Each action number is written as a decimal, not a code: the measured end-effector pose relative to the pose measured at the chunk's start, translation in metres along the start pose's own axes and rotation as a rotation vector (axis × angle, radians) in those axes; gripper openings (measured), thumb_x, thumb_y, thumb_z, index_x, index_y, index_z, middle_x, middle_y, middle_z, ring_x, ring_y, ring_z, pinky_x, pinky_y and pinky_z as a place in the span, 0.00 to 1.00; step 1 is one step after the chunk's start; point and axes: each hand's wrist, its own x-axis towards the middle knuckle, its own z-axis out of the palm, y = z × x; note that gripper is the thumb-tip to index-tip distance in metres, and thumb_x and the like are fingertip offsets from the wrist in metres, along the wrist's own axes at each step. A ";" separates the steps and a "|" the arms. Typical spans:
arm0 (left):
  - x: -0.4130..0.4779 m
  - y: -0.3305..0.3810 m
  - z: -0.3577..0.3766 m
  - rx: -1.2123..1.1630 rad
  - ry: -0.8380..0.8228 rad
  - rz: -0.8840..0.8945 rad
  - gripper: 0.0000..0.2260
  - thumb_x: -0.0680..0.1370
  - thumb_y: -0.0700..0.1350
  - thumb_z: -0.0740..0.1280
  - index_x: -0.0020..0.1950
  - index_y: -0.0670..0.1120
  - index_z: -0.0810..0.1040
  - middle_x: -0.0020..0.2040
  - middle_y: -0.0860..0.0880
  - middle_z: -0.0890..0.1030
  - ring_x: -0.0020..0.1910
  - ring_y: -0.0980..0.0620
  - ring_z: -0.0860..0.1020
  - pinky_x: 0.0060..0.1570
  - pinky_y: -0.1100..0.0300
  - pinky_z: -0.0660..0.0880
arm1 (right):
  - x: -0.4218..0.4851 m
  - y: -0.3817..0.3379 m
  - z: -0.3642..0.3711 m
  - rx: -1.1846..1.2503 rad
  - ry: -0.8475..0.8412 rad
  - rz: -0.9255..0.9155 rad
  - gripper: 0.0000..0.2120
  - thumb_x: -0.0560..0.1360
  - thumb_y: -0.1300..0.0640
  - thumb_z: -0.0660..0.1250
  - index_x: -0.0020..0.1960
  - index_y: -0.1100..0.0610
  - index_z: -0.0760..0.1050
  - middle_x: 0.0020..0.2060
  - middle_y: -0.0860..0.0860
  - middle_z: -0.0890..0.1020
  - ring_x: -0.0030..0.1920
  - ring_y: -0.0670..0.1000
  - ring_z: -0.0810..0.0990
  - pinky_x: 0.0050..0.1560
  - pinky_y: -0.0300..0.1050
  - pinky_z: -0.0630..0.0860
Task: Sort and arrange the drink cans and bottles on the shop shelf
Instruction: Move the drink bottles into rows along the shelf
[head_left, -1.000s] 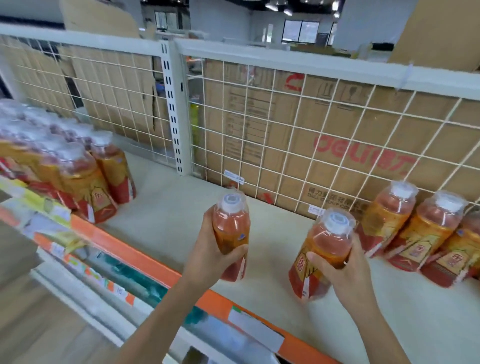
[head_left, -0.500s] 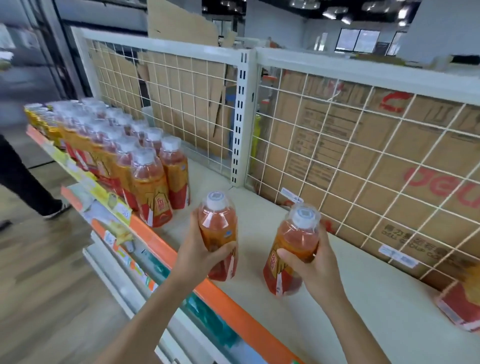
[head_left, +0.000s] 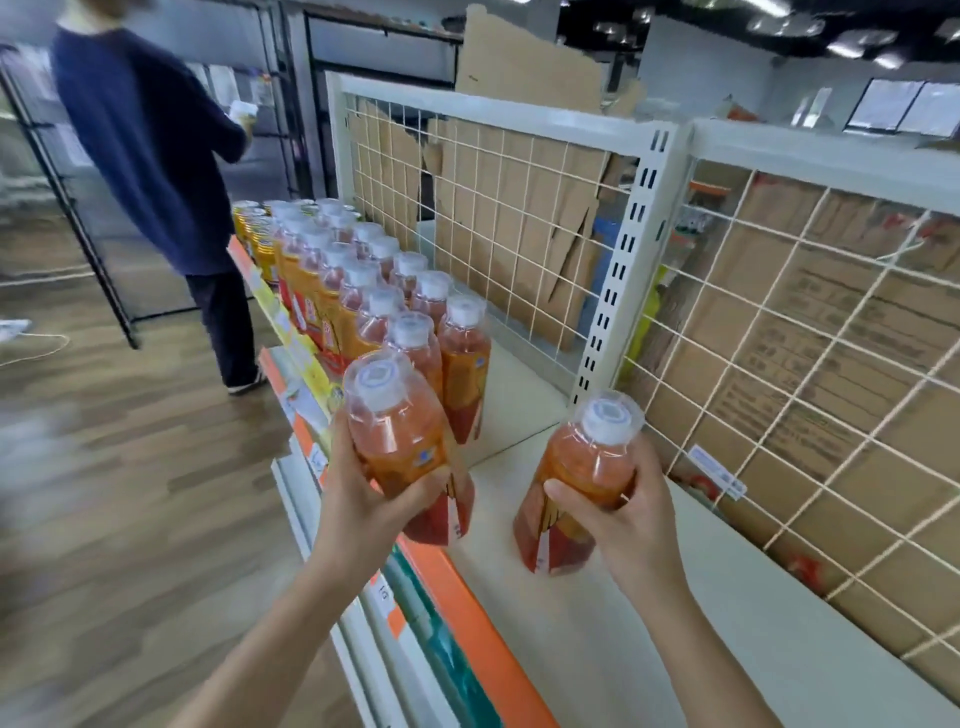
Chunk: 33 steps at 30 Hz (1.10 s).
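My left hand (head_left: 363, 499) grips 1 orange drink bottle (head_left: 410, 447) over the shelf's orange front edge (head_left: 467, 613), just beside the packed rows of matching bottles (head_left: 374, 291). My right hand (head_left: 623, 514) grips a 2nd bottle (head_left: 576, 488) above the bare shelf (head_left: 649, 649), near the white upright (head_left: 623, 260). Yellow cans (head_left: 254, 228) stand at the rows' far end. A person in navy (head_left: 150, 145) stands in the aisle.
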 end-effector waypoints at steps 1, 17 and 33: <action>0.001 0.003 -0.011 0.007 0.037 0.012 0.32 0.63 0.41 0.79 0.58 0.56 0.66 0.52 0.54 0.78 0.48 0.62 0.79 0.42 0.71 0.75 | 0.003 -0.005 0.006 0.016 -0.010 -0.013 0.32 0.54 0.42 0.75 0.56 0.44 0.69 0.50 0.41 0.78 0.51 0.40 0.78 0.47 0.33 0.75; 0.030 -0.021 -0.222 0.035 0.225 -0.036 0.29 0.65 0.27 0.71 0.57 0.53 0.70 0.45 0.54 0.82 0.42 0.60 0.80 0.43 0.69 0.77 | 0.014 -0.062 0.179 0.161 -0.197 -0.066 0.39 0.53 0.44 0.79 0.62 0.50 0.72 0.52 0.48 0.82 0.52 0.48 0.82 0.48 0.40 0.78; 0.147 -0.063 -0.362 0.025 0.051 -0.079 0.30 0.66 0.26 0.72 0.55 0.56 0.71 0.44 0.55 0.82 0.41 0.58 0.81 0.41 0.66 0.78 | 0.055 -0.069 0.335 0.081 -0.173 -0.029 0.27 0.59 0.48 0.78 0.56 0.42 0.74 0.51 0.47 0.83 0.51 0.46 0.81 0.48 0.33 0.75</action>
